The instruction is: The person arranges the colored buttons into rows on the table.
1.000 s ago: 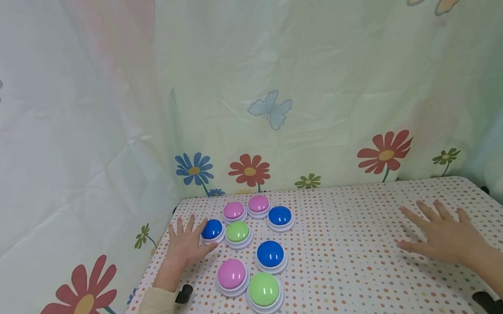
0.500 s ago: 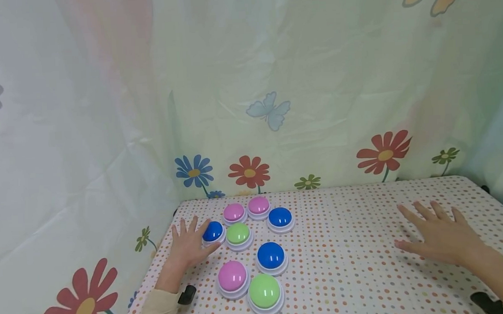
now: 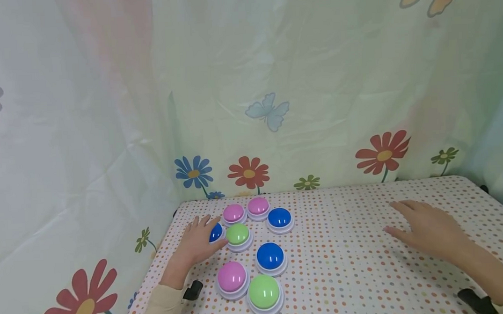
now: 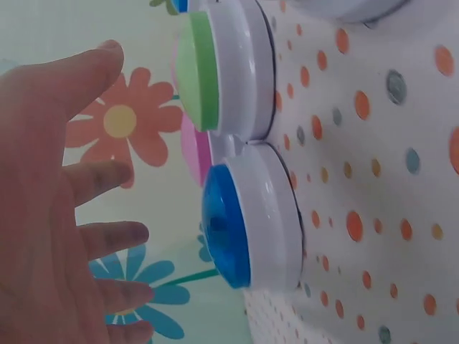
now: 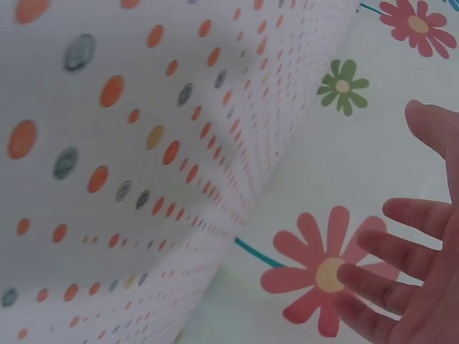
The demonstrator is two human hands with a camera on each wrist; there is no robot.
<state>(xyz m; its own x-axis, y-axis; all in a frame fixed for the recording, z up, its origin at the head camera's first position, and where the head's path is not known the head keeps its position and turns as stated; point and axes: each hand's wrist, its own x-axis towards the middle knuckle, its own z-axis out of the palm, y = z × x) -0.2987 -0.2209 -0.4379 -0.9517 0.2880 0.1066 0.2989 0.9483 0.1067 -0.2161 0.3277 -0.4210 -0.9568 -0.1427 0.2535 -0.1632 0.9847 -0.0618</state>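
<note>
Farthest left, a left hand, fingers parted and thumb splayed, holding nothing; in the left wrist view, a plain gap between fingertips and button dome, so apart, not touching. Just right of the palm and lower, partly hidden, the leftmost blue button, framed in the head view between forefinger and thumb; round, hence without a long axis. Next along, the near pink button, the left far pink button and, by the thumb tip, the far green button. Then the right far pink button, near green button, near blue button and far blue button. Well apart at right, above the spotted tabletop, a right hand, fingers lightly separated, thumb apart, nothing held. Nearer to every button: plainly the left.
</note>
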